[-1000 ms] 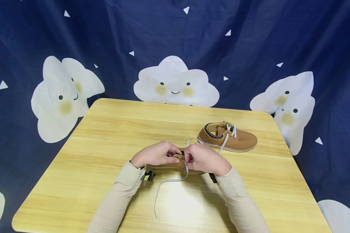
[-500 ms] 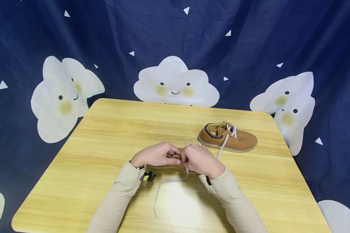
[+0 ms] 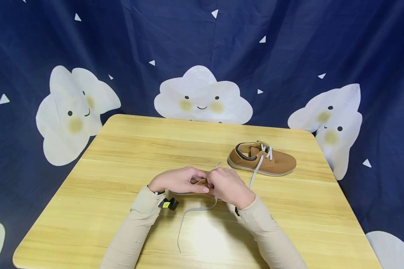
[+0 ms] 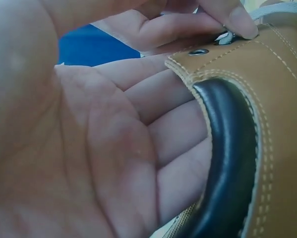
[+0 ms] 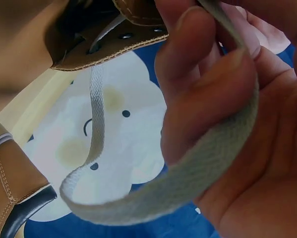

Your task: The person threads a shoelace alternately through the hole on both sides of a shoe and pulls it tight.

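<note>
The left hand, in the head view, grips a brown lace-up shoe mid-worktop, the right hand close beside; left wrist: it curls inside the padded collar, shoelace showing beside an empty eyelet; right wrist: the right hand seems narrowed on the shoelace, pinch partly hidden; threading looks in hand; next calls for drawing it through.

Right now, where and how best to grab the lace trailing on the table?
Pinch the lace near its free tip, probably from above on the near side: it lies in a loose curve with that tip exposed, while its other end runs beneath the right hand.
</note>
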Motion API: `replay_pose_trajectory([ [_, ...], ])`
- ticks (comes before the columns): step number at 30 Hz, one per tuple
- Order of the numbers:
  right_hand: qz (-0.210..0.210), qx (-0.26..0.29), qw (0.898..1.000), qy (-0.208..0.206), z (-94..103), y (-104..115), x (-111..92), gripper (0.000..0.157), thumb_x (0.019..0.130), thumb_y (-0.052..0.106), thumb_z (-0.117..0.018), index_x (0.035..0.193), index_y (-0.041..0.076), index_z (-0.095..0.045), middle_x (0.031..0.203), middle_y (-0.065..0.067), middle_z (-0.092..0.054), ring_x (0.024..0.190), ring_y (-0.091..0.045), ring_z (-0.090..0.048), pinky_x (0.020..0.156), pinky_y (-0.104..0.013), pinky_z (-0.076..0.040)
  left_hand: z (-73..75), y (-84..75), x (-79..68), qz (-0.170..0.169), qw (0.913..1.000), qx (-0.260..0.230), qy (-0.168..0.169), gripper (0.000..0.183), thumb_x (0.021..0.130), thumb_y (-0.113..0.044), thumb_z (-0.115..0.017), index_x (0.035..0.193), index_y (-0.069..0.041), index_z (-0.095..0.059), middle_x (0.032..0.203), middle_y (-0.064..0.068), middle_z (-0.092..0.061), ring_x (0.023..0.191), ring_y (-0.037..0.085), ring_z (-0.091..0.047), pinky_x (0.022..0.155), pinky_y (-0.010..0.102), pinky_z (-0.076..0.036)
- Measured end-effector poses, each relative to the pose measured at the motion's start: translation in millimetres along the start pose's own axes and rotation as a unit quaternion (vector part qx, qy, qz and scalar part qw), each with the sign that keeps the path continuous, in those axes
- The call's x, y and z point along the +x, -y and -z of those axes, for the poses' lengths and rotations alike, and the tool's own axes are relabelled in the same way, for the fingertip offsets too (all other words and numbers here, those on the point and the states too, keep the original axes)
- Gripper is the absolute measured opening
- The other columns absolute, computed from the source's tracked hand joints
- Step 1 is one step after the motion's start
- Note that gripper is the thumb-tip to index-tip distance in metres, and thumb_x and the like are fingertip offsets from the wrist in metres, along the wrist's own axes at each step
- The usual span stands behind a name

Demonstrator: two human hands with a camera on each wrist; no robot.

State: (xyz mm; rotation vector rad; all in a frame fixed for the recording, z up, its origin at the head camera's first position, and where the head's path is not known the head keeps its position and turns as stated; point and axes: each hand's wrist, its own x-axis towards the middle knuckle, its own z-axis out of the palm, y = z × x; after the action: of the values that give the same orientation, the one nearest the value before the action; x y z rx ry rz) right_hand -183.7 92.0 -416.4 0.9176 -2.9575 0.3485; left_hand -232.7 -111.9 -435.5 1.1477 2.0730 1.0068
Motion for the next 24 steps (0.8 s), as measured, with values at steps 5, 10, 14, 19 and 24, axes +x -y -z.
replay_pose_trajectory([
  [5,-0.006,0.021,1.0,0.018,1.3,-1.5,-0.2,0.05,0.082,0.013,-0.083,0.059,0.022,-0.039,0.058,0.012,-0.029,0.055,-0.006,-0.03,0.048,-0.023,-0.027,-0.6,0.2,1.7,-0.007,0.9999,0.001,-0.013,0.02,0.104,-0.028,-0.062,0.118,-0.017,-0.072,0.106,0.003,-0.077,0.088,0.003,-0.064,0.083,0.022,-0.054],
  [10,0.008,0.1,0.993,0.068,11.5,-14.1,-2.4,0.025,0.082,0.019,-0.088,0.076,0.02,-0.063,0.066,0.011,-0.055,0.062,-0.004,-0.049,0.058,-0.023,-0.043,-0.9,1.4,4.6,-0.013,0.9988,0.011,-0.045,0.027,0.105,-0.023,-0.061,0.125,-0.01,-0.074,0.118,0.004,-0.078,0.096,0.003,-0.068,0.088,0.019,-0.055],
  [14,-0.028,0.151,0.984,0.094,25.1,-32.6,-9.8,0.036,0.08,0.019,-0.09,0.109,0.011,-0.072,0.097,-0.003,-0.073,0.088,-0.016,-0.067,0.079,-0.034,-0.055,0.8,0.9,5.0,0.006,0.9961,0.011,-0.088,0.031,0.105,-0.024,-0.061,0.127,-0.005,-0.072,0.118,0.007,-0.077,0.08,0.005,-0.066,0.074,0.018,-0.054],
  [19,-0.126,0.13,0.974,0.135,31.9,-60.4,-20.0,0.093,0.075,0.025,-0.094,0.152,0.001,-0.047,0.151,-0.02,-0.054,0.142,-0.039,-0.049,0.114,-0.053,-0.044,3.2,-1.2,4.3,0.016,0.9915,0.008,-0.129,0.031,0.105,-0.023,-0.061,0.125,-0.003,-0.072,0.118,0.007,-0.078,0.091,0.006,-0.071,0.079,0.021,-0.056],
  [24,-0.152,0.121,0.961,0.195,17.9,-73.1,-15.8,0.107,0.069,0.026,-0.098,0.155,-0.001,-0.04,0.157,-0.021,-0.048,0.147,-0.039,-0.045,0.118,-0.053,-0.041,4.1,-4.1,2.9,0.029,0.9842,-0.009,-0.175,0.032,0.104,-0.023,-0.061,0.128,-0.004,-0.071,0.114,0.006,-0.079,0.102,0.013,-0.075,0.086,0.027,-0.058],
])
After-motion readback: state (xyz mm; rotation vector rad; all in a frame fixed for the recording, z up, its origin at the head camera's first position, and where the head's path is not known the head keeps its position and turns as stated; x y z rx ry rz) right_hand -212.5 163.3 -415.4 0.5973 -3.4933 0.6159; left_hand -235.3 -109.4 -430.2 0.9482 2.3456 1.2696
